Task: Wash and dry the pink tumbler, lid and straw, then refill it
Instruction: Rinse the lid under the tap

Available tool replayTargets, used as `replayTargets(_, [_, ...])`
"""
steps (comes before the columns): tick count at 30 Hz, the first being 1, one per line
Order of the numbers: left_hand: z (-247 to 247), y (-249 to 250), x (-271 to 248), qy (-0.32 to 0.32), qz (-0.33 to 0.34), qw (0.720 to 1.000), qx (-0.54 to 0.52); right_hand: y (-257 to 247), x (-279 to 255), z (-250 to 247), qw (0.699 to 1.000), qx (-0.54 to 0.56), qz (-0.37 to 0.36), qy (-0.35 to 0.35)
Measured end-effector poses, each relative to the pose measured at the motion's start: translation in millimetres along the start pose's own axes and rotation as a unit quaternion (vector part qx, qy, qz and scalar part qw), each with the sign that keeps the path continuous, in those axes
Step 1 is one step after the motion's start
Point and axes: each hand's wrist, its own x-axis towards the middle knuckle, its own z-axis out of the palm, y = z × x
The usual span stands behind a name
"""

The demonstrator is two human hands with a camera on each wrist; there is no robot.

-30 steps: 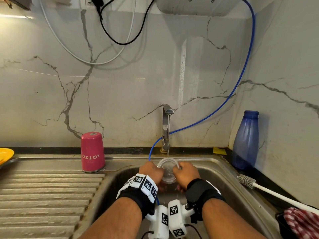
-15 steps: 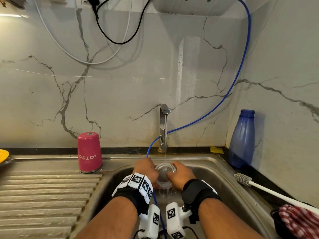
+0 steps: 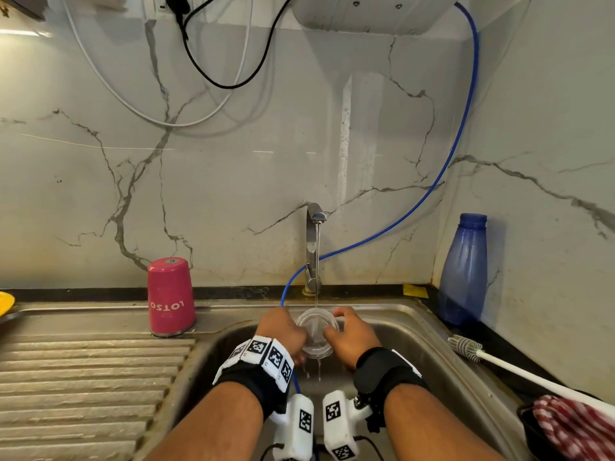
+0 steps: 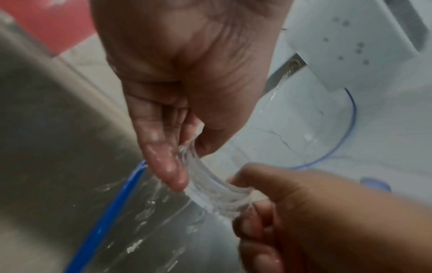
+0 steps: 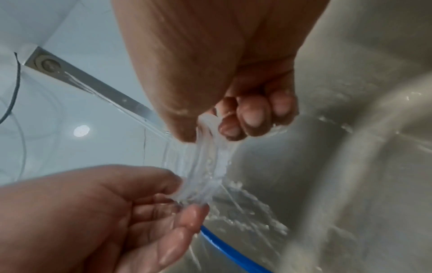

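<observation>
The clear round lid is held upright over the sink under the running tap, water spilling off its lower edge. My left hand pinches its left rim; in the left wrist view the thumb and fingers clamp the wet lid. My right hand pinches the right rim, with curled fingers behind the lid in the right wrist view. The pink tumbler stands upside down on the drainboard at the left. I see no straw.
The steel sink has a ribbed drainboard on its left. A blue hose runs down into the basin. A blue bottle, a bottle brush and a red checked cloth sit at the right.
Both hands have kept hold of the lid under the stream and turned it slightly; the head view has shifted a little.
</observation>
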Motion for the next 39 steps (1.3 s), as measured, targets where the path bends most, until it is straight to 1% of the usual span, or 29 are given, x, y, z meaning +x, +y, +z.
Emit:
replayTargets(1, [0, 0, -4, -0.014, -0.024, 0.999, -0.041, 2, 0, 0, 1.0, 0.0, -0.002, 0.029])
replayTargets(3, [1, 1, -9, -0.029, -0.063, 0.992, -0.104, 2, 1, 0, 0.998, 0.025, -0.012, 0.055])
replayTargets(5, [1, 3, -11, -0.038, -0.081, 0.984, -0.152, -1, 0, 1, 0.997, 0.045, -0.022, 0.051])
replayTargets(7, [1, 4, -9, -0.037, -0.083, 0.982, -0.164, -3, 0, 1, 0.998, 0.043, -0.031, 0.041])
replayTargets(8, [1, 4, -8, -0.028, -0.076, 0.987, -0.142, -4, 0, 0, 0.998, 0.041, -0.034, 0.036])
replayTargets(10, [1, -2, 1, 0.014, -0.029, 0.999, -0.041, -4, -1, -2, 0.999, 0.025, -0.035, 0.02])
replayTargets(11, [1, -3, 3, 0.031, -0.006, 0.999, -0.004, -3, -1, -2, 0.999, 0.018, -0.036, 0.014])
replayTargets(13, [3, -7, 8, 0.036, 0.01, 0.999, 0.01, -4, -4, -3, 0.999, 0.022, -0.037, 0.01])
replayTargets(15, [4, -10, 13, 0.041, -0.004, 0.999, -0.011, -5, -3, 0, 0.999, 0.033, -0.023, -0.003])
replayTargets(17, [4, -13, 16, 0.019, -0.024, 0.999, -0.043, -5, -2, 2, 0.997, 0.065, 0.014, -0.038])
replayTargets(19, [5, -9, 8, -0.045, -0.046, 0.996, -0.058, -2, -2, 4, 0.995, 0.066, 0.033, -0.061])
replayTargets(21, [4, -7, -1, -0.1, -0.07, 0.991, -0.06, 1, 0, 5, 0.997, 0.028, 0.009, -0.072])
replayTargets(22, [5, -8, -2, -0.103, -0.065, 0.991, -0.048, 2, 0, 4, 0.998, 0.003, -0.006, -0.069])
replayTargets(24, [5, -8, 0, -0.074, -0.046, 0.996, -0.014, 0, 0, 4, 0.998, -0.017, -0.019, -0.059])
replayTargets(28, [4, -6, 2, -0.021, 0.011, 0.998, 0.058, -3, 1, 2, 0.999, -0.026, -0.031, -0.008])
replayTargets(30, [6, -4, 3, 0.005, 0.048, 0.991, 0.129, -3, 0, -3, 0.999, -0.033, -0.036, 0.024])
replayTargets(32, [7, -3, 3, 0.029, 0.07, 0.978, 0.197, -3, -2, -5, 0.999, -0.014, -0.022, 0.038])
replayTargets(34, [5, -2, 1, 0.05, 0.068, 0.966, 0.243, -3, -5, -5, 0.999, 0.006, -0.013, 0.028])
replayTargets(36, [2, -4, 1, 0.047, 0.052, 0.961, 0.266, -3, -7, -4, 1.0, 0.015, -0.016, 0.01])
replayTargets(38, [2, -10, 7, 0.021, 0.028, 0.971, 0.236, -3, -9, -2, 0.999, 0.046, -0.007, -0.005])
replayTargets(39, [3, -12, 10, 0.008, 0.02, 0.98, 0.199, -2, -8, -1, 0.998, 0.057, 0.002, -0.007])
